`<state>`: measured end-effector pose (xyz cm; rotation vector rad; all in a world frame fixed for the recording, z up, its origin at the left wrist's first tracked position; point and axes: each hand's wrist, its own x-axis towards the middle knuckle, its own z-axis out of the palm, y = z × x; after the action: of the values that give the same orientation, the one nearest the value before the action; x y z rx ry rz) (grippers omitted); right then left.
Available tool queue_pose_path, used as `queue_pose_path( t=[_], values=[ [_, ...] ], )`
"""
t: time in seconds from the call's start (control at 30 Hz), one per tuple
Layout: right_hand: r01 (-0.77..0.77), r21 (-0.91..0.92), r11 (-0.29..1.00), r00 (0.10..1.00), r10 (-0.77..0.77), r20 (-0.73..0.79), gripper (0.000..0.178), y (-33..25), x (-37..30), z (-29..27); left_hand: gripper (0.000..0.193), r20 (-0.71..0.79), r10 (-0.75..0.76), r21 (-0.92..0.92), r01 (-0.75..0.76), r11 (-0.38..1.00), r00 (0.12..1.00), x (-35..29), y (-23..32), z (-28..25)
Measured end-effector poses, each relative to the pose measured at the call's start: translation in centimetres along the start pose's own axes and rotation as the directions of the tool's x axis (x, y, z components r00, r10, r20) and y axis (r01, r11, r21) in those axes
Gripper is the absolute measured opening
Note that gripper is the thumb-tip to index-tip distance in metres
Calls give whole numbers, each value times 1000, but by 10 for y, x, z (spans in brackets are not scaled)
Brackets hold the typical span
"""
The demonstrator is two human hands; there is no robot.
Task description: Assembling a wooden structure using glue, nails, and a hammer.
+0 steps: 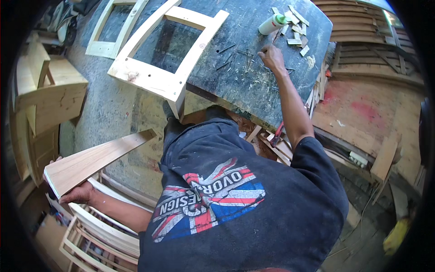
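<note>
My left hand [79, 193] grips the wide end of a tapered wooden board [97, 162], held out to my left, its narrow end pointing toward my legs. Over the dark worktable [206, 78], my right hand [272, 58] has its fingers curled together; whatever is between them is too small to make out. Loose nails [244, 58] are scattered beside and below that hand. Just beyond it is a white bottle [271, 25] with a green cap, tilted or lying. Small flat wood pieces [297, 28] lie around the cap. A pale wooden frame [152, 78] rests across the table's left edge.
Another wooden frame [100, 49] stands farther left. Wooden furniture [54, 84] lines the left side, and slatted pieces [102, 242] are at lower left. A red-handled tool [277, 135] sits by the table's near edge. To the right is a red-stained wooden panel [385, 106].
</note>
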<state>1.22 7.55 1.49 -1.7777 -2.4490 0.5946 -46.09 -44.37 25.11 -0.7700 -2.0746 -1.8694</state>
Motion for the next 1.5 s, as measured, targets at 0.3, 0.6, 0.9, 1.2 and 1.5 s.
queue_pose_path(
  t=[0.3,0.6,0.9,1.2,1.5],
  values=[
    [-227,112,967,934,249,-258,19,-51,-29,41,137,415,-290,-265,419,868,863,41,-146,52],
    [-214,159,964,950,243,-198,25,-93,-49,86,87,798,-324,-263,778,571,508,35,-250,96],
    [-213,178,961,952,245,-185,37,-75,-41,91,93,913,-234,-163,825,541,334,8,-284,141],
    [-320,212,924,923,354,-152,38,-85,-28,85,79,930,-257,-89,840,535,263,-8,-314,168],
    [-218,577,787,908,380,-175,24,-97,-57,76,67,939,-255,-73,860,505,229,-23,-335,194]
  ],
)
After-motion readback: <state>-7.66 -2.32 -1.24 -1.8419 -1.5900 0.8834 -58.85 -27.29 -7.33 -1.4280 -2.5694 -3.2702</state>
